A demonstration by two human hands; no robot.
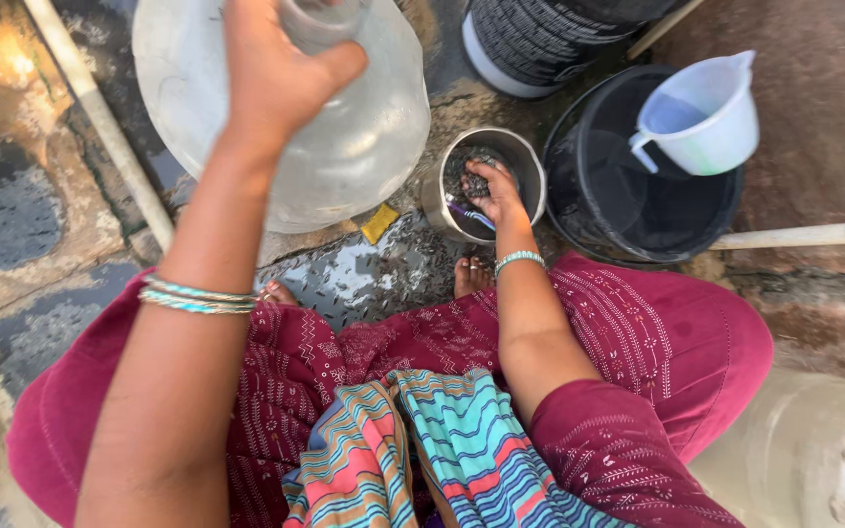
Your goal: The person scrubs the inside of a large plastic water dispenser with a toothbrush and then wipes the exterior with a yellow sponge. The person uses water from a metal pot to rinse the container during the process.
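Although the top edge cuts off its mouth, I can see my left hand [281,73] wrapped around the neck of a large clear water jug [344,147], fingers curled shut on it, at about eleven o'clock. The jug's body bulges toward the middle of the frame and blurs the wet stone floor [41,225] behind it. At twelve o'clock my right hand [494,191] dips into a small steel pot [530,166]; the fingers are bunched down on something dark and grainy inside, with a blue and white stick-like thing just beside them, but I cannot tell what it is or whether the fingers pinch it. At one o'clock a black bucket [589,196] holds water, and a pale plastic jug [701,117] sits tilted on its rim. Another dark container at the top is mostly cut off. A small yellow scrap [378,223] lies near the pot. At five o'clock a second clear container [814,450] is blurred and partly out of frame.
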